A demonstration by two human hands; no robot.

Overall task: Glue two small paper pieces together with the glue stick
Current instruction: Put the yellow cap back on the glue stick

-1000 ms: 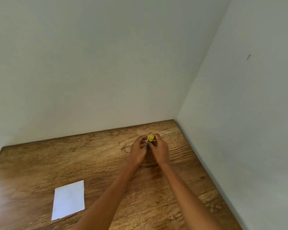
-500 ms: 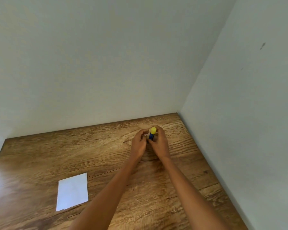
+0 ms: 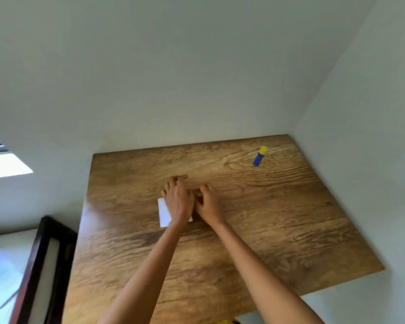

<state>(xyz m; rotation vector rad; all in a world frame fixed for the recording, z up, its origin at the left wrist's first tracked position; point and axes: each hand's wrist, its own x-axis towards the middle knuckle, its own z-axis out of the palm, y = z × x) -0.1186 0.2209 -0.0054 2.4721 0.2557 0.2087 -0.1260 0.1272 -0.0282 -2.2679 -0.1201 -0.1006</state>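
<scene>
Both hands have left the glue stick (image 3: 260, 156) since half a second ago and now sit on the paper (image 3: 164, 212); the stick, then pinched between the fingers of both hands, now lies alone and capped on the table (image 3: 278, 230) near the far right corner, well apart from the hands. White paper shows only as a strip to the left of the left hand (image 3: 179, 202) and a small corner by the wrist; whether one piece or two lie there cannot be told, since the hand covers most of it. The left hand lies flat on the sheet, fingers spread and fairly straight, pressing rather than gripping; the right hand (image 3: 208, 203) is just beside it with fingers curled at the paper's right edge, and whether it pinches anything cannot be told. With the stick set aside, the gluing stroke seems done, and the step in hand is likely pressing the pieces together; a slip of the sheets under the palm is the risk. A dark frame (image 3: 42, 265) stands left of the table.
</scene>
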